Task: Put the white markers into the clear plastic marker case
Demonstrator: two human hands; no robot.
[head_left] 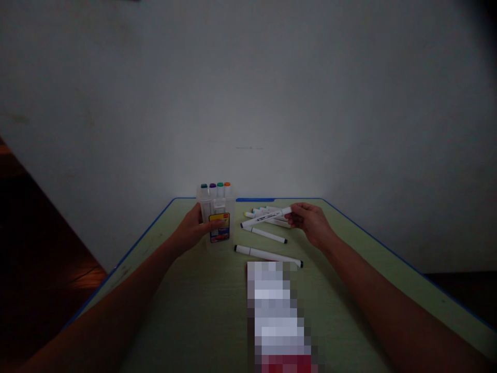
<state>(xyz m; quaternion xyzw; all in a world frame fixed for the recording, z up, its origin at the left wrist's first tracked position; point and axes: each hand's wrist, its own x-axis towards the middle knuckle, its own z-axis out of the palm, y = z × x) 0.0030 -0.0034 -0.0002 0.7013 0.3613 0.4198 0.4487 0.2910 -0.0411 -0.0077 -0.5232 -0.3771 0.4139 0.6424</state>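
Observation:
My left hand (198,226) is wrapped round a clear plastic marker case (202,207), its thumb across a yellow and blue label (219,235). Several markers stand upright in the case, with teal, purple, green and orange caps (227,184) showing above the rim. In my right hand (309,220) a white marker (267,217) is pinched by one end, its dark blue end pointing left toward the case. Below it lies a white marker with black ends (267,235). Nearer me is another black-ended marker (267,255). Several more markers (252,212) lie partly hidden behind the held one.
The pale green table (186,305) has a blue edge (137,235) and stands against a grey wall (248,103). A pixelated white and red patch (277,305) covers something at the table's near middle. The lower left is dark floor.

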